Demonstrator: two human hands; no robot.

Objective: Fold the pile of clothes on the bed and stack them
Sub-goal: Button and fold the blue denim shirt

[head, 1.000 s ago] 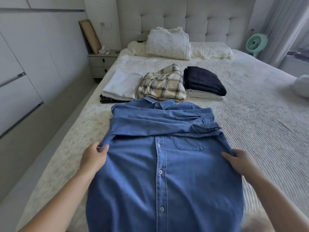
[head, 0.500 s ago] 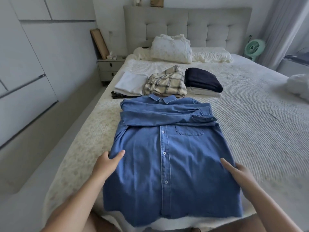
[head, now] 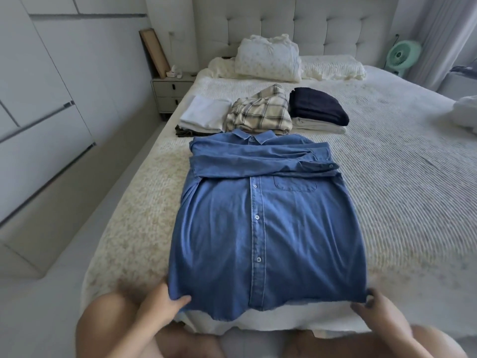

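Denim shirt (head: 265, 223) lies face-up and buttoned near the foot of the bed (head: 387, 192), collar pointing at the headboard (head: 296, 19), hem just at the mattress edge closest to the person. Both sleeves are folded across the chest just under the collar, one over the other, so the body is already a narrow rectangle; looks like prep for a bottom-to-top fold. Left hand (head: 165, 303) pinches the near-left hem corner, thumb on top of the cloth, fingers curled beneath. Right hand (head: 371, 310) pinches the near-right corner the same way, though blur hides exactly how the fingers wrap. Gripping both corners at once keeps the hem straight and the side folds from opening when it lifts. My read: next move is carrying the hem up toward the collar, then onto a stack. Risk: the crossed sleeves slide out if the lift is uneven. Beyond the collar, three piles in a row, just beside each other: white folded item (head: 206, 112) over a dark one (head: 184, 131) at left, so two; one plaid shirt (head: 260, 112) in the middle, touching the denim collar or nearly so; navy garment (head: 317, 105) on a pale one (head: 318, 125) at right, so two. That makes five done items visible, one in hand. Placing them ahead of the working zone keeps the near area free. Further out: pillows (head: 268, 58) at the headboard, count unclear; one nightstand (head: 171, 91) at left; one green fan (head: 402, 55) at right; one white bundle (head: 467, 112) at the right edge, cropped, could be unfolded laundry.
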